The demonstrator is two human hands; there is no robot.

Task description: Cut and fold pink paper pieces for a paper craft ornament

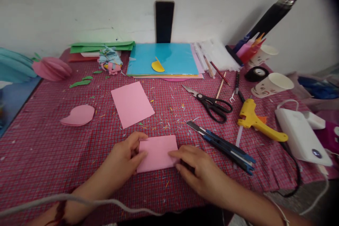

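Note:
A folded pink paper [158,152] lies on the red checked tablecloth [53,148] near the front edge. My left hand [124,157] holds its left edge, thumb and fingers pinched on the paper. On the paper's right side, my right hand [197,169] presses down with a fingertip while the other fingers curl. A flat pink sheet [131,103] lies just beyond, and a cut pink shape [78,115] sits to the left.
Black scissors [212,104], a blue utility knife [222,144], a yellow glue gun [255,120] and a white device [300,134] lie on the right. A stack of coloured paper [165,60], paper cups [272,84], tape and pencils stand at the back. Pink and teal paper decorations sit far left.

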